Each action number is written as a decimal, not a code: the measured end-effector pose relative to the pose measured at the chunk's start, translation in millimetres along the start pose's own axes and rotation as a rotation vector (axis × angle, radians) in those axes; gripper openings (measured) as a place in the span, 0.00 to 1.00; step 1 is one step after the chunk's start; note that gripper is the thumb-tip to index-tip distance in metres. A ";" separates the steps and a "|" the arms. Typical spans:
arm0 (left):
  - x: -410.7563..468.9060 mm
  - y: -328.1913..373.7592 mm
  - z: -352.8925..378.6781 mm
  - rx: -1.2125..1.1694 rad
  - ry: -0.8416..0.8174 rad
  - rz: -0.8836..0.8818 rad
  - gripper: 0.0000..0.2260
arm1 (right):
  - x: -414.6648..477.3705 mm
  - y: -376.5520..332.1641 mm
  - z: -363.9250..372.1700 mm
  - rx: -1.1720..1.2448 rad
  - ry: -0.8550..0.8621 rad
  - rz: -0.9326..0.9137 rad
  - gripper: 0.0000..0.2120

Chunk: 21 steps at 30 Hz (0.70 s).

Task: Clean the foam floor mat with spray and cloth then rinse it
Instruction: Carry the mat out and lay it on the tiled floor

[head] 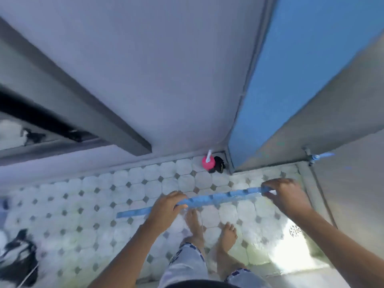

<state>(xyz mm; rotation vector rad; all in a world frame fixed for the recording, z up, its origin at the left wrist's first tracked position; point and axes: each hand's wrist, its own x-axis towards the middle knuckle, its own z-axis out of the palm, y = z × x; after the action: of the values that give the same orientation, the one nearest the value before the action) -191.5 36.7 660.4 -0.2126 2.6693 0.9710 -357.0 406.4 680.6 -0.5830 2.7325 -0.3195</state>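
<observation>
I hold the blue foam mat (218, 198) upright and edge-on, so only its thin notched top edge shows as a long strip above the tiled floor. My left hand (166, 206) grips that edge left of its middle. My right hand (286, 196) pinches the edge at its right end. A pink spray bottle (208, 162) with a white nozzle stands on the floor in the far corner, with a dark cloth (219, 164) bunched right beside it. The mat's face is hidden from view.
My bare feet (209, 231) stand on wet white tiles (93, 204) with grey diamond insets. A grey wall faces me, and a blue door (291, 80) stands at right. A tap with a blue handle (318, 157) juts from the right wall. A black-and-white object (18, 258) lies at bottom left.
</observation>
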 end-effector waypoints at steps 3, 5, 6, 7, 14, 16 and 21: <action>-49.8 -58.1 -32.4 -0.079 0.149 -0.145 0.10 | 50.3 -91.8 12.6 -0.050 -0.045 -0.132 0.15; -85.5 -96.7 -44.1 -0.137 0.209 -0.293 0.09 | 83.8 -154.9 26.6 -0.087 -0.073 -0.249 0.15; -104.1 -115.4 -47.3 -0.170 0.234 -0.371 0.09 | 100.6 -188.3 35.4 -0.103 -0.099 -0.308 0.15; -122.9 -134.5 -47.1 -0.215 0.254 -0.444 0.08 | 116.1 -222.1 45.5 -0.119 -0.134 -0.354 0.15; -225.8 -245.4 2.0 -0.470 0.469 -0.830 0.09 | 173.3 -432.2 140.4 -0.220 -0.408 -0.714 0.09; -234.3 -266.5 15.8 -0.510 0.498 -0.894 0.10 | 185.6 -471.4 168.7 -0.304 -0.445 -0.767 0.08; -234.3 -333.8 50.2 -0.636 0.544 -1.016 0.09 | 222.7 -543.0 261.2 -0.453 -0.521 -0.938 0.16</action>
<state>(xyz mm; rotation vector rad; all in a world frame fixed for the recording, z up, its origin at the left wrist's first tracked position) 119.9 -176.2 497.4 -1.9393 1.9743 1.4064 -262.1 -211.6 533.3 -1.7650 1.8598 0.2388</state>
